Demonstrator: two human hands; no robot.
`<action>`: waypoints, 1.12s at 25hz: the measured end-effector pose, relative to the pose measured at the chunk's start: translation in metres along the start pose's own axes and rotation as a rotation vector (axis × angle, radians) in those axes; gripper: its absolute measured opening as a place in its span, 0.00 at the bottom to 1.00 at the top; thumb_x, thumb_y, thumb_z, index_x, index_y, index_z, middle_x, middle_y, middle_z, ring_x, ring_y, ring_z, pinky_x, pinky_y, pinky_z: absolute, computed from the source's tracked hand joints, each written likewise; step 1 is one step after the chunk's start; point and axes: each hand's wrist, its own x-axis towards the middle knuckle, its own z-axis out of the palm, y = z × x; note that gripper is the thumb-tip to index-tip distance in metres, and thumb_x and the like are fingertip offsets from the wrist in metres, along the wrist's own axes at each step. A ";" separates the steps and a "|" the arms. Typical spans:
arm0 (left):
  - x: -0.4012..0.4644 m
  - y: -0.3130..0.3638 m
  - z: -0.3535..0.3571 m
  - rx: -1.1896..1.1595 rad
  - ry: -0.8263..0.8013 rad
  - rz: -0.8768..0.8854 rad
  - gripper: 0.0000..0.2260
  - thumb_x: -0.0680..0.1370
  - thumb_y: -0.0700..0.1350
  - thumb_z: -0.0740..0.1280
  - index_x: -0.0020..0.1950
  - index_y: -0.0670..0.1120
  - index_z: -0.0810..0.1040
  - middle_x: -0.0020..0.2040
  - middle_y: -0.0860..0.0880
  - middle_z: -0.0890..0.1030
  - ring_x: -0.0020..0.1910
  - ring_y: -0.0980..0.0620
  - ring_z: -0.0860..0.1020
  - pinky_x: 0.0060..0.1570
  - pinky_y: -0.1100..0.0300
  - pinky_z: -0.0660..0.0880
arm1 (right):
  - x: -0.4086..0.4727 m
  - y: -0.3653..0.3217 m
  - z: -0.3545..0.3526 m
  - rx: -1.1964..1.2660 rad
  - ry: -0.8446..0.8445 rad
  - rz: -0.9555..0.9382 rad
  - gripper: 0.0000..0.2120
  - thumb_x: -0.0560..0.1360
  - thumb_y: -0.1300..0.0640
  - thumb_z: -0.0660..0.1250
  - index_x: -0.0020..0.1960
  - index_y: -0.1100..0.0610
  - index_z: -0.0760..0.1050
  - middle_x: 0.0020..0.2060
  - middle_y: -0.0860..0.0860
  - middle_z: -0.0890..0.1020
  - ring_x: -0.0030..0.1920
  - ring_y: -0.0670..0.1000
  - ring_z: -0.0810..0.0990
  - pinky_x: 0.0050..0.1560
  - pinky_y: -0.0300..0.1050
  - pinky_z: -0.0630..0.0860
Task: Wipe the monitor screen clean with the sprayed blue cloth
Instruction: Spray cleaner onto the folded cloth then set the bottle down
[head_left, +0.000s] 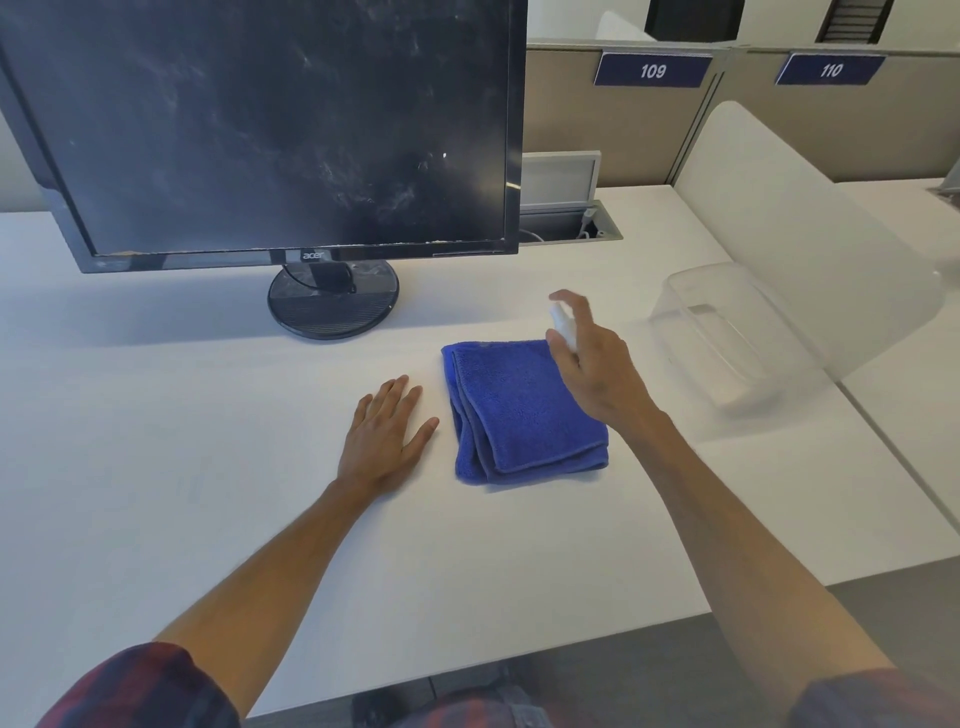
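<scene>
Right hand (597, 364) grips small spray bottle (563, 325) over blue cloth (524, 415), mid frame, likely to wet it. Left hand (387, 434) flat, fingers straight, on desk (208, 415). Dusty monitor (270, 119) upper left, unwiped.

white desk (156, 467), clear plastic box (727, 343), partition signs (652, 70)
</scene>
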 end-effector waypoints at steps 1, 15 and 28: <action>0.000 0.000 0.000 0.000 0.001 0.001 0.26 0.80 0.61 0.51 0.75 0.49 0.61 0.78 0.48 0.58 0.77 0.49 0.55 0.75 0.50 0.52 | 0.002 0.007 -0.001 0.042 0.029 0.063 0.18 0.81 0.52 0.56 0.70 0.48 0.59 0.27 0.47 0.70 0.23 0.46 0.69 0.24 0.36 0.63; 0.003 -0.003 0.003 0.052 -0.031 -0.014 0.29 0.79 0.64 0.47 0.77 0.51 0.57 0.79 0.50 0.54 0.78 0.51 0.51 0.76 0.49 0.48 | 0.029 0.124 -0.003 0.095 0.234 0.359 0.27 0.74 0.54 0.72 0.69 0.48 0.64 0.50 0.54 0.80 0.48 0.57 0.79 0.53 0.54 0.76; 0.003 0.001 0.001 0.032 -0.025 -0.007 0.30 0.79 0.65 0.47 0.76 0.52 0.57 0.79 0.50 0.54 0.78 0.51 0.51 0.76 0.50 0.48 | 0.021 0.114 -0.005 0.006 0.447 0.410 0.29 0.74 0.53 0.71 0.72 0.54 0.64 0.64 0.54 0.76 0.62 0.54 0.75 0.60 0.46 0.72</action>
